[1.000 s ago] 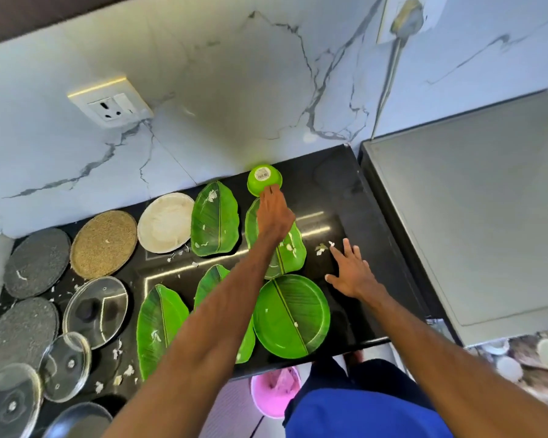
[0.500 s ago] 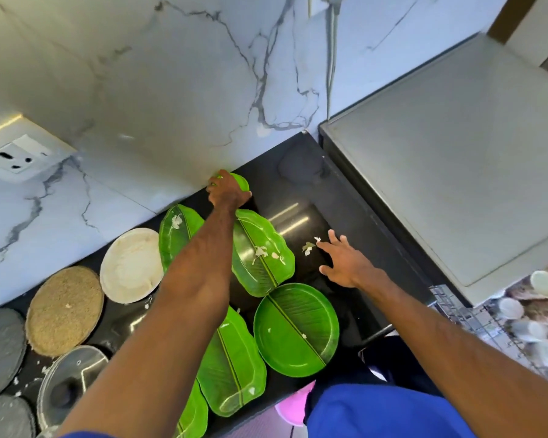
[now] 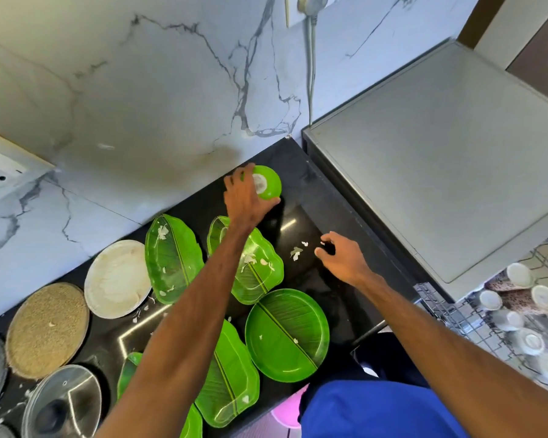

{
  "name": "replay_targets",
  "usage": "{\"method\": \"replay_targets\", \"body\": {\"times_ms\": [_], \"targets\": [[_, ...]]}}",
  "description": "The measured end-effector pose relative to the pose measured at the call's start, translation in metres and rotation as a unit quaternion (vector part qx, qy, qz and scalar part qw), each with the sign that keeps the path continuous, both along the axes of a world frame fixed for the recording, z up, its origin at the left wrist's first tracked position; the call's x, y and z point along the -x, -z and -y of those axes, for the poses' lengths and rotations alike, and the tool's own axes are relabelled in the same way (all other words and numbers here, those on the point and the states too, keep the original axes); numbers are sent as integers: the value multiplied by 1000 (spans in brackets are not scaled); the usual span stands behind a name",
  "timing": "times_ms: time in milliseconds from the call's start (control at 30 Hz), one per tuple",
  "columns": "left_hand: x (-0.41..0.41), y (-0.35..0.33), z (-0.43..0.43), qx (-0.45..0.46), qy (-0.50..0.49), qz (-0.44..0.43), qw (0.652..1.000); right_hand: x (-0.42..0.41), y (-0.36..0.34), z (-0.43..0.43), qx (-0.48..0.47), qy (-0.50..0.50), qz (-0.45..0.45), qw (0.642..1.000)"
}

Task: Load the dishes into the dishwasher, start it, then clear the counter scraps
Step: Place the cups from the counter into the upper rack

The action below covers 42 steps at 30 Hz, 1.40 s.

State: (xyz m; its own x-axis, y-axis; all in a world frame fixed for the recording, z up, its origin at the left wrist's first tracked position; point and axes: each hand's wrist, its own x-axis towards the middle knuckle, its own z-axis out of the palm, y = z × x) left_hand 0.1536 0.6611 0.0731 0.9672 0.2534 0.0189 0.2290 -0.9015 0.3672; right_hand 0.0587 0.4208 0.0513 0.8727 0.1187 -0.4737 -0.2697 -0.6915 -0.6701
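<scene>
While the round green plate (image 3: 287, 335) lies nearest on the black counter (image 3: 301, 279), the right hand (image 3: 342, 259) hangs just past it. Its fingers are loosely curled and grip nothing, beside white scraps (image 3: 296, 252). Farther back, against the marble wall, the left hand (image 3: 246, 197) wraps fingers and thumb round the upturned green bowl (image 3: 268, 183), whose sticker shows. Half a second ago the right hand lay flat with fingers spread, and the left hand covered most of the bowl. The left forearm hides much of a leaf-shaped plate (image 3: 257, 273). Whether the bowl has left the counter cannot be told. The dishwasher rack (image 3: 450, 314) is cut off at the right edge.
</scene>
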Motion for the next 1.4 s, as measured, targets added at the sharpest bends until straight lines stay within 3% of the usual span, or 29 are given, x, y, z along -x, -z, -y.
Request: {"method": "replay_targets", "body": {"times_ms": [133,333,500,733,833,933,1033,1100,1200,1400], "targets": [[47,-5,55,12,89,31,995,-6,-13,15,-101,172,-8,980],[107,-12,139,42,182,61,980,3,-25,57,-269,262,-42,926],[124,-19,186,91,190,27,977,14,-35,98,-292,273,-39,916],[132,-23,258,271,208,-99,934,26,-58,175,-248,307,4,919],[132,-22,298,381,163,-179,892,41,-64,227,-335,318,-16,887],[135,-26,354,519,76,-263,810,60,-61,284,-430,333,-55,837],[147,-28,423,591,-58,-319,738,81,-52,351,-463,332,-78,818],[159,-18,459,611,-89,-315,721,97,-46,394,-441,330,-95,829],[177,1,515,639,-114,-316,692,120,-31,467,-333,306,-80,888],[223,11,613,605,-67,-351,711,174,4,546,-146,217,-39,964]]}}
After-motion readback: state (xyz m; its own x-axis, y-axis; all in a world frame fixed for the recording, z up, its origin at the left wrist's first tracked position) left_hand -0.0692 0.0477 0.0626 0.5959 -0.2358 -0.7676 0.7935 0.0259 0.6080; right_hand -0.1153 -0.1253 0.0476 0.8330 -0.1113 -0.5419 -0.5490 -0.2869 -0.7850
